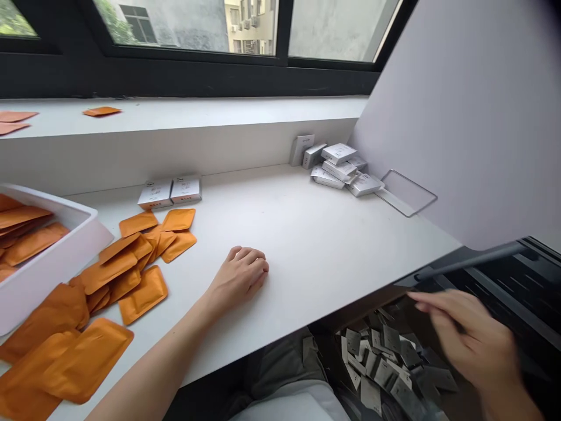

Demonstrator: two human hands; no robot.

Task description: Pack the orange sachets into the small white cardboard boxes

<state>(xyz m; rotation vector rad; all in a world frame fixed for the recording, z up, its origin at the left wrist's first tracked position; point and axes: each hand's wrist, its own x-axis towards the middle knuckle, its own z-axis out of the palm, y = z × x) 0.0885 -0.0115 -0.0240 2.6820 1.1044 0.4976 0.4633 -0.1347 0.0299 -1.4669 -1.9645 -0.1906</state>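
Note:
My left hand [241,272] rests on the white table [302,234] with its fingers curled in, and nothing shows in it. To its left lies a loose heap of orange sachets [144,292], apart from the hand. Past the table's front edge, my right hand [475,336] hangs over a container of many small flat grey-white boxes [388,365]. Its forefinger is stretched out, a gap shows by the thumb, and no object is visible in it.
A white bin [56,275] holding orange sachets stands at the left. Two small white boxes [170,192] lie near the sill, and more boxes [342,166] are piled in the back right corner beside a clear tray-like frame [409,193]. A white panel [473,117] rises on the right.

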